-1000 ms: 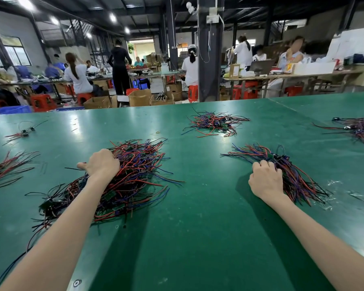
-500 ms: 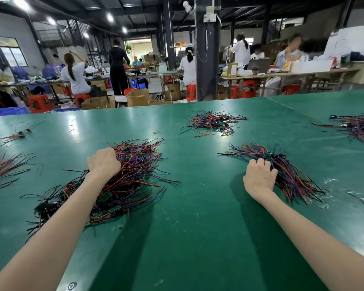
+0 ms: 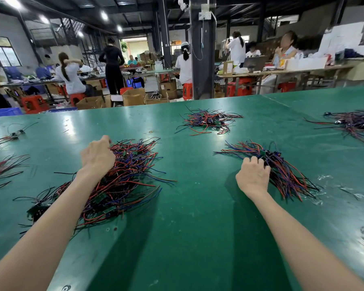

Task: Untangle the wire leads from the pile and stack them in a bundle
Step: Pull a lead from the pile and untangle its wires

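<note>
View from a head camera, looking down along two bare forearms stretched over a green table (image 3: 198, 238).

The left hand (image 3: 98, 157) rests on the far left part of a large tangled pile (image 3: 126, 181) of red, blue and black wire leads, left of centre on the table. Its fingers are curled down into the leads. The back of the hand hides the tips, so I cannot tell whether they grip any lead.

The right hand (image 3: 253, 177) is well apart from it, right of centre. Its fingers (image 3: 254, 160) are curled over the middle of a smaller bundle (image 3: 286, 175) and hold it against the table. The bundle's leads lie roughly side by side and fan out at both ends.

More heaps of leads lie on the table: one (image 3: 208, 120) farther back near the middle, one (image 3: 353, 124) at the far right edge, one (image 3: 2, 169) at the left edge and a small one (image 3: 13, 135) behind it. A rubber band (image 3: 150, 132) lies between the pile and the far middle heap.

Beyond the table is a workshop with people at long benches, red stools (image 3: 33, 103) and cardboard boxes (image 3: 133, 96).
</note>
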The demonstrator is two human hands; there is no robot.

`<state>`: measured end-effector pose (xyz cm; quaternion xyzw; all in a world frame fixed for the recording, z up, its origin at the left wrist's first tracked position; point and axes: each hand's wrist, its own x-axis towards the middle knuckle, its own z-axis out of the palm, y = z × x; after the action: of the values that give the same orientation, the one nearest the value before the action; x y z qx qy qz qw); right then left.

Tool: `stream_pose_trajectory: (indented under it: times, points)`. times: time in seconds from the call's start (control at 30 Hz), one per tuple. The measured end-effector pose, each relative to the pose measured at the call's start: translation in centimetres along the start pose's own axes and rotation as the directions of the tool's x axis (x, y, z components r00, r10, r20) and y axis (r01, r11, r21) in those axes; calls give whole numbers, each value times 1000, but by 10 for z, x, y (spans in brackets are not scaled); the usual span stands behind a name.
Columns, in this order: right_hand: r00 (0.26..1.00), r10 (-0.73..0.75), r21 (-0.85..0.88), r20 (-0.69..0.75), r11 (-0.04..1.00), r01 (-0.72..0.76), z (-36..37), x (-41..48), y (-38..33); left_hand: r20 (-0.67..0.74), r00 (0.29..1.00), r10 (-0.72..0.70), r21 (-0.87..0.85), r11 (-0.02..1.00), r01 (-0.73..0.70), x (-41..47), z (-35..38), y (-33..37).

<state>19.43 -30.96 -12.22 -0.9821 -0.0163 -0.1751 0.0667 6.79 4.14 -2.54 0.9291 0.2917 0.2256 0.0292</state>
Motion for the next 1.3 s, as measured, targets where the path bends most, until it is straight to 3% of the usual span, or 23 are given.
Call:
stream_pose_trajectory:
  times: [0.2,0.4,0.47,0.57,0.67,0.77,0.87,1.0,1.17,1.3]
  points:
    - [1000,2,7,4,1000,-2,0,0,1,49,998,46,118,992,-52,-5,-2,4]
    - [1000,-4,9,4,1000,4,0,0,1,-31,999,34,195,980,-28,3,-10,16]
    - [1000,-5,3,6,1000,5,0,0,2,79,997,3,107,994,-12,7,-12,16]
    - [1000,-3,5,0,1000,3,0,0,2,333,942,46,-217,976,29,9,-12,21]
    - [1000,-7,5,-1,1000,7,0,1,1,353,925,137,-611,783,117,0,-14,31]
    - [1000,-6,14,-3,1000,6,0,2,0,244,947,207,-813,576,83,-10,-27,42]
    - [1000,-13,10,-10,1000,13,0,1,2,189,944,269,-941,325,96,-20,-43,56]
    - [1000,-23,0,-8,1000,23,-1,-1,0,163,926,339,-986,97,138,-45,-38,74]
    - [999,-32,-40,-11,999,32,-4,-4,-1,178,936,302,-984,27,178,-83,8,91]
    - [1000,-23,-69,-14,997,22,-4,-2,-6,183,942,283,-982,91,163,-104,37,101]
